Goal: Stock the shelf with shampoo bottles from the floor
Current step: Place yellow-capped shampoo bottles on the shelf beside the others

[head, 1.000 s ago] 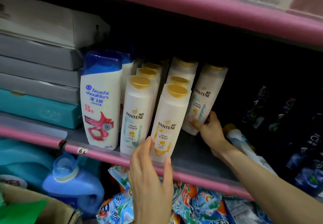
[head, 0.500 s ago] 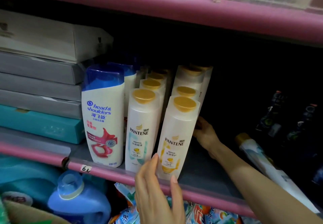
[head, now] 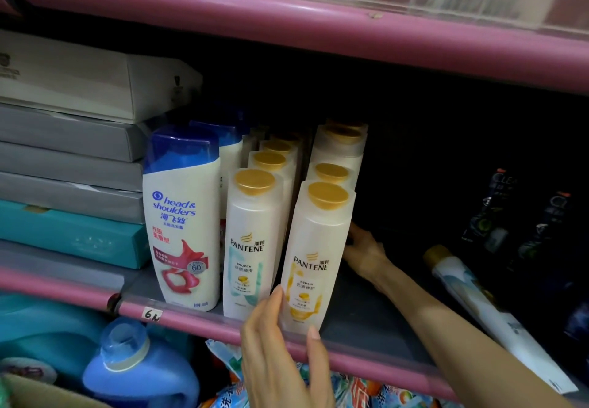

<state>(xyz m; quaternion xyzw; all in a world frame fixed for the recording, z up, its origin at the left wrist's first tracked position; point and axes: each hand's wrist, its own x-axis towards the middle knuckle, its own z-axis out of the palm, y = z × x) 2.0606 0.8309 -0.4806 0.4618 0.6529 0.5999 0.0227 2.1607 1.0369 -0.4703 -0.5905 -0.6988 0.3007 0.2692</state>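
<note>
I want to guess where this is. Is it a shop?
Probably a shop: rows of matching Pantene bottles, a handwritten price tag on the pink shelf edge, and detergent jugs below.

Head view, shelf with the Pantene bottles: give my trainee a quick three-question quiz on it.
1. True or false: the front Pantene Repair bottle has a gold cap.
2. Which hand touches that bottle's base? A) left hand B) right hand
3. Fill in: the bottle left of the Pantene Smooth bottle is the ____ bottle.

Key: 1 true. 2 A; the right hand reaches behind the row on the pink-edged shelf. 3 Head & Shoulders.
</note>
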